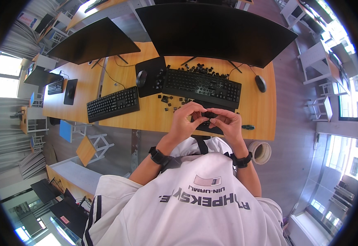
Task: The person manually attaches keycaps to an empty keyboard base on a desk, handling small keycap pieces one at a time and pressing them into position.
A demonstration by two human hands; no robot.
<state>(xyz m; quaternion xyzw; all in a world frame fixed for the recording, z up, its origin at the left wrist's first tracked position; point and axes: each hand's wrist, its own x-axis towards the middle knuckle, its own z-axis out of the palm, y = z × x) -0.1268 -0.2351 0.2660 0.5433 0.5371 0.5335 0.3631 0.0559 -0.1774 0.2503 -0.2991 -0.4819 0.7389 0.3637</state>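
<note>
My left hand [186, 121] and my right hand [228, 124] meet at the table's front edge, fingertips pinched close together. Between them is something small and dark, too hidden to make out. Just beyond my fingers lies a black keyboard [201, 85]; many keycaps are off its middle part, and its right end still has keys. Loose black keycaps [205, 70] are heaped along its far side. More of them are scattered to its left and near side. A dark flat piece, partly covered by my hands, sits beneath them. Right of my right hand rests a green-handled tool [248, 127], perhaps a screwdriver.
A large monitor [216, 30] stands behind the keyboard, a second monitor [95, 41] to its left. A second keyboard [113, 104], a mouse [141, 78] on a black mouse pad [151, 88], and another mouse [260, 83] share the wooden table [263, 110]. A round bin [261, 152] is on the floor.
</note>
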